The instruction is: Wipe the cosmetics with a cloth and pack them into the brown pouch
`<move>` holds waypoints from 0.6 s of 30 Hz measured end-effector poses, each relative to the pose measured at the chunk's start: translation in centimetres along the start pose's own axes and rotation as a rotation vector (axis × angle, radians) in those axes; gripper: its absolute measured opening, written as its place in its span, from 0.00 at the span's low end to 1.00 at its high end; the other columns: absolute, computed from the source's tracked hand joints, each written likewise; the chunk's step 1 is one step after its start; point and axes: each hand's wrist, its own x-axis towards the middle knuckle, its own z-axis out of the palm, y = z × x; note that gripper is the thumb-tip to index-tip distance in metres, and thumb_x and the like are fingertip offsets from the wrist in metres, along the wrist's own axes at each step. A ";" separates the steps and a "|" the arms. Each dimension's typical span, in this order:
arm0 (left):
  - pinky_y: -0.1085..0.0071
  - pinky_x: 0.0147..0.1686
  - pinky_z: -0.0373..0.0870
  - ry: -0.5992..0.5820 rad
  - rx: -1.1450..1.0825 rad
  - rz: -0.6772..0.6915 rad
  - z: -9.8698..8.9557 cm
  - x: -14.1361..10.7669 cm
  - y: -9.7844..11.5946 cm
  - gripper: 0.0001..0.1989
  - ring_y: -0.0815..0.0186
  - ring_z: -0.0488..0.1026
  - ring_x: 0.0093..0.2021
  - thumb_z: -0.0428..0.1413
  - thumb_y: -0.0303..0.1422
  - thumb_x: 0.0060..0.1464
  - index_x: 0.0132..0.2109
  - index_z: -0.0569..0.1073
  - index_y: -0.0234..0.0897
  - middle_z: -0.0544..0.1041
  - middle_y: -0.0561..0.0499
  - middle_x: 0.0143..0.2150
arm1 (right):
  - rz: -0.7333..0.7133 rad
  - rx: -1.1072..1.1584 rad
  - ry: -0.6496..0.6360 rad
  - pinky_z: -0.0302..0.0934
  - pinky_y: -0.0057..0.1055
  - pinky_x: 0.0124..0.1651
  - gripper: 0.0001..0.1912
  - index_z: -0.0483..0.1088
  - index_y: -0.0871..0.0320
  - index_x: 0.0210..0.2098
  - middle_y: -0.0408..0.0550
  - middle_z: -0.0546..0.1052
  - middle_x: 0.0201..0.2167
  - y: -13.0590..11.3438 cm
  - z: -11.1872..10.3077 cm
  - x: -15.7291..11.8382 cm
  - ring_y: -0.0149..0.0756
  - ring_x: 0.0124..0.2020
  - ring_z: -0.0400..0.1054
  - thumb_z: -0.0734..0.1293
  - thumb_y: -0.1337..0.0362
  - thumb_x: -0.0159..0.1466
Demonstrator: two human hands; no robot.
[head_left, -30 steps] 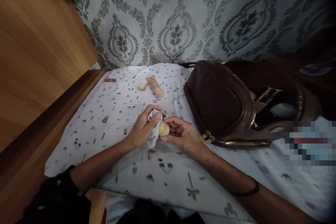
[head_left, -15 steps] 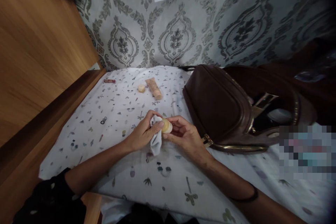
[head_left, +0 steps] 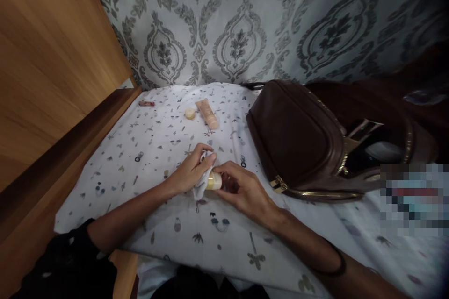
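Turned side-on since the earlier frame, a small yellow-and-white container (head_left: 213, 181) sits between the right hand (head_left: 249, 191), gripping its white end, and the left hand (head_left: 188, 174), pinching a pale cloth (head_left: 199, 188) against its yellow end; its long axis runs hand to hand.

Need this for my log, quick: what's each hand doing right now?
Left hand: closed, holding a white cloth against the pale yellow container.
Right hand: closed, holding that container between thumb and fingers.
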 end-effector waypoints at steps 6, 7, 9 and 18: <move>0.68 0.37 0.64 0.102 0.199 0.155 0.3 -0.4 0.2 0.11 0.65 0.66 0.33 0.50 0.43 0.65 0.44 0.63 0.40 0.65 0.55 0.32 | 0.143 0.025 0.009 0.61 0.28 0.30 0.10 0.73 0.54 0.37 0.40 0.73 0.26 -0.3 0.1 0.3 0.30 0.26 0.64 0.73 0.63 0.55; 0.67 0.39 0.66 0.097 0.229 0.210 0.4 -0.4 0.2 0.11 0.64 0.67 0.35 0.48 0.42 0.66 0.42 0.65 0.40 0.67 0.53 0.34 | 0.188 0.065 0.014 0.60 0.28 0.29 0.12 0.73 0.55 0.37 0.39 0.72 0.25 -0.2 0.2 0.4 0.30 0.25 0.63 0.73 0.61 0.54; 0.66 0.45 0.68 0.083 0.272 0.330 0.5 -0.5 0.2 0.12 0.62 0.70 0.42 0.46 0.40 0.68 0.40 0.67 0.38 0.70 0.48 0.39 | 0.260 0.165 0.034 0.59 0.27 0.27 0.15 0.73 0.56 0.36 0.38 0.71 0.23 -0.2 0.2 0.7 0.29 0.24 0.62 0.75 0.58 0.52; 0.56 0.66 0.62 -0.260 0.428 0.641 -1.2 -0.1 -0.4 0.31 0.53 0.58 0.69 0.47 0.35 0.68 0.73 0.45 0.43 0.58 0.36 0.69 | 0.413 0.477 -0.002 0.53 0.27 0.23 0.22 0.70 0.57 0.29 0.38 0.70 0.18 -0.6 -1.0 1.3 0.27 0.19 0.60 0.75 0.45 0.51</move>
